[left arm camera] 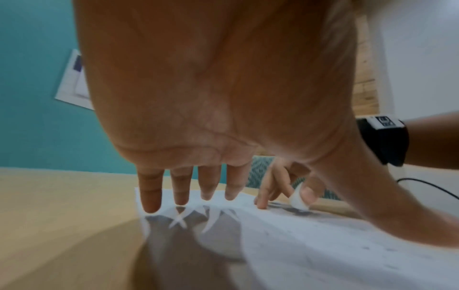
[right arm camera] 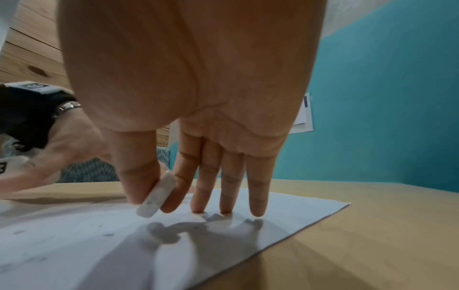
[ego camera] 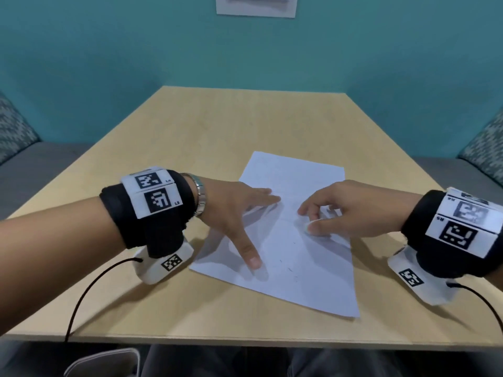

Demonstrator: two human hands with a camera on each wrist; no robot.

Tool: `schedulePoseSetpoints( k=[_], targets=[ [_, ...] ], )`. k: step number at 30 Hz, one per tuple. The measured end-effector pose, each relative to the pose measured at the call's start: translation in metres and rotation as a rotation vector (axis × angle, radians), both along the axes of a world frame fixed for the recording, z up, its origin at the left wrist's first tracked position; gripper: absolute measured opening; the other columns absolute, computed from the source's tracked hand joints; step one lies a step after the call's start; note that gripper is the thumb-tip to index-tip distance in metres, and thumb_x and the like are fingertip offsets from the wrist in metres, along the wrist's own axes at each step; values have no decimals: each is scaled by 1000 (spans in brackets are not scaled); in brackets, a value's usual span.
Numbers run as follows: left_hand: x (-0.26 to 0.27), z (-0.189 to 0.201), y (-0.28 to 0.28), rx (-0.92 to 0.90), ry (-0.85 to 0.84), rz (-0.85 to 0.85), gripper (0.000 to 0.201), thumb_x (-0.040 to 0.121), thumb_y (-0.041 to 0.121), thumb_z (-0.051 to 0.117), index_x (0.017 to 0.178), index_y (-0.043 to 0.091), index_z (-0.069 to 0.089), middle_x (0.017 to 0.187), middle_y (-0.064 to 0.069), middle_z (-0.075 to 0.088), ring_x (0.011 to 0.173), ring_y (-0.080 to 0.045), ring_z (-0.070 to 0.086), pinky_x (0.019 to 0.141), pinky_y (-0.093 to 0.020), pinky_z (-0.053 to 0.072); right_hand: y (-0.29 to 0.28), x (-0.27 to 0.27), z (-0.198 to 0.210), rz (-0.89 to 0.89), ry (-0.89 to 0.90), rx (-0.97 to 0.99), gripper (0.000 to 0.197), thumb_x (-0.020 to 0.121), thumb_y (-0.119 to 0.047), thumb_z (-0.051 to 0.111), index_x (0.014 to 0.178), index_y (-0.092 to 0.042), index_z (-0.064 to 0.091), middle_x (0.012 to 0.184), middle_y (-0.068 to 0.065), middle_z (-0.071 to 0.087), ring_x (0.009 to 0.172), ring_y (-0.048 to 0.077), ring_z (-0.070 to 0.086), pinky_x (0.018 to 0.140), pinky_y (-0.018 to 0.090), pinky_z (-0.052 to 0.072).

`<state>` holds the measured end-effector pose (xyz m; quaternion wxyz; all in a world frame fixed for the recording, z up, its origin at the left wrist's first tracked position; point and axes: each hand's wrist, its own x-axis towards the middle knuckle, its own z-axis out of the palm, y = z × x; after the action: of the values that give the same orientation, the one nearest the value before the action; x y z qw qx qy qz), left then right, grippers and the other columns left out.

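A white sheet of paper (ego camera: 296,248) with faint pencil marks lies on the wooden table (ego camera: 190,137). My left hand (ego camera: 239,210) rests flat on the sheet's left part, fingers spread and straight, the thumb pointing toward me. My right hand (ego camera: 326,208) pinches a small white eraser (ego camera: 313,223) between thumb and index finger, its lower end at the paper. In the right wrist view the eraser (right arm camera: 156,198) is tilted, with the other fingertips (right arm camera: 258,212) touching the sheet (right arm camera: 74,245). The left wrist view shows my fingers (left arm camera: 151,196) over the paper (left arm camera: 323,255) and the eraser (left arm camera: 298,198) beyond.
Grey bench seats with patterned cushions (ego camera: 16,129) flank the table on both sides. A teal wall with a white notice (ego camera: 255,6) stands behind. Black cables (ego camera: 89,292) run from both wrist units over the near table edge.
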<state>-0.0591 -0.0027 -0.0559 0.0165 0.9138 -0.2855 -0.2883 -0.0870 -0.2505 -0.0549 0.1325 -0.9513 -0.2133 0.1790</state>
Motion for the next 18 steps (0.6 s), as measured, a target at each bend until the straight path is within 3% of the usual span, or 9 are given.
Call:
schedulePoseSetpoints(
  k=[3, 5, 7, 10, 15, 18],
  targets=[
    [3, 0, 16, 33, 7, -9, 137, 44, 77, 80, 150, 53, -3, 157, 29, -10, 144, 3, -15, 121, -42, 1, -6, -4, 5, 2, 13, 7, 20, 90, -45, 68, 82, -27, 66, 119, -31, 65, 103, -19, 54, 82, 16, 43],
    [6, -4, 20, 58, 6, -16, 138, 42, 79, 79, 147, 56, -8, 157, 28, -13, 143, 2, -21, 120, -46, 0, -1, -4, 7, 1, -47, 54, 19, 91, -45, 68, 87, -27, 69, 103, -24, 70, 98, -8, 61, 86, 23, 50],
    [6, -8, 18, 70, 13, -19, 138, 42, 81, 78, 145, 59, -11, 158, 26, -15, 144, -1, -19, 120, -49, 2, 13, -2, 7, 2, -114, 104, 17, 91, -41, 69, 84, -25, 68, 83, -14, 68, 78, 0, 59, 73, 21, 49],
    [6, -7, 11, 90, -6, -28, 136, 39, 81, 78, 141, 65, -12, 159, 22, -14, 147, -6, -10, 119, -50, 9, 40, 4, 5, 22, -144, 80, 18, 89, -36, 72, 82, -21, 67, 72, -6, 64, 64, 7, 52, 59, 21, 41],
    [7, -3, 5, 146, -16, -42, 132, 40, 78, 80, 141, 67, -4, 159, 19, -20, 149, -10, -6, 119, -51, 14, 67, 19, 1, 10, -129, -11, 26, 85, -27, 73, 65, -23, 59, 56, -11, 54, 56, 4, 50, 54, 22, 37],
    [7, -1, 2, 154, 11, -23, 129, 35, 76, 82, 138, 71, 4, 156, 24, -23, 149, -9, 2, 117, -49, 21, 73, 13, 0, 57, -43, 24, 21, 84, -23, 75, 67, -18, 63, 56, -8, 61, 53, 2, 52, 52, 17, 38]
  ],
)
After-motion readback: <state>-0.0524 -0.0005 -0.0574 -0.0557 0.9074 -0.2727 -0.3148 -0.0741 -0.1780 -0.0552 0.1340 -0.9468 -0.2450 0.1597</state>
